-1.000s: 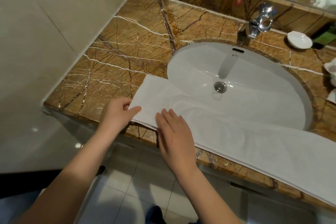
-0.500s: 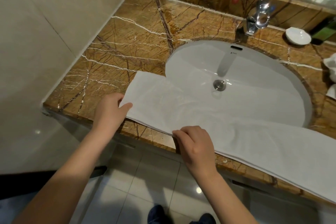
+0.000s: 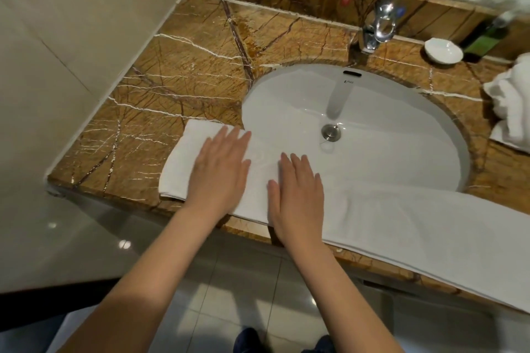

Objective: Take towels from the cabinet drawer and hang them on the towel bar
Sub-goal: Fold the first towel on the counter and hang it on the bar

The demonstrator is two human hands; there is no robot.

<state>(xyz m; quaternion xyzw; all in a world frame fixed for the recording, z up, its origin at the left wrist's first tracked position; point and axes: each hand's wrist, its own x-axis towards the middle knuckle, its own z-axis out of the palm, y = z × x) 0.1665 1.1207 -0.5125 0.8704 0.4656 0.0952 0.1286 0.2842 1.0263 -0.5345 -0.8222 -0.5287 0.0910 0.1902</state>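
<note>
Head view, looking down. A long white towel [image 3: 401,226] lies folded along the front edge of the brown marble desk [image 3: 186,74], its middle spanning the near side of the white sink [image 3: 387,100]. The left grip [image 3: 220,169] lies flat, fingers straight, on the towel's left end. The right grip [image 3: 295,195] lies flat just beside it, palm down on the towel at the desk's edge. Behind the sink stand a chrome tap [image 3: 375,28], a small white dish [image 3: 443,50] and a green bottle [image 3: 484,37]. More white cloths [image 3: 510,100] lie bunched at the right edge.

Left hand [image 3: 219,169] and right hand [image 3: 296,195] lie flat, fingers apparently straight.
</note>
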